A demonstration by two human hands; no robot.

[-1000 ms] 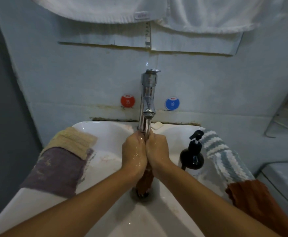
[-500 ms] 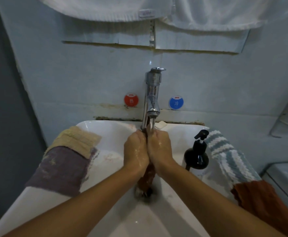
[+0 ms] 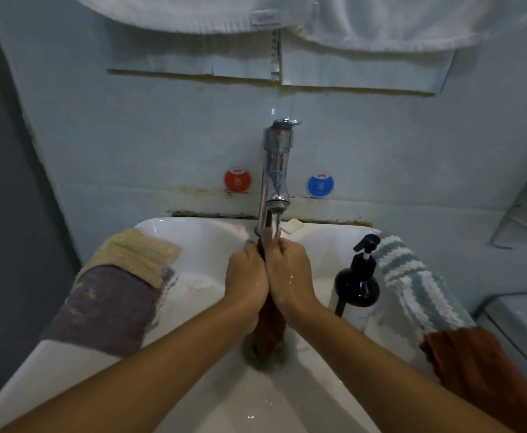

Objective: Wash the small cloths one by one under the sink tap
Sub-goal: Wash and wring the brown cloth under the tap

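Brown cloth (image 3: 268, 329): gripped between left hand (image 3: 245, 282) and right hand (image 3: 288, 276) under tap (image 3: 276, 170); soaked, limp, heavy; best held bunched at top.

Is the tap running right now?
On. A stream of water falls from the tap spout onto the brown cloth gripped between left hand and right hand.

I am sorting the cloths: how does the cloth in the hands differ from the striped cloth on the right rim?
The brown cloth is plain and dark; the striped cloth has teal and white bands. The brown cloth hangs bunched between both hands under the running tap; the striped cloth lies spread on the sink rim, untouched. Both are small.
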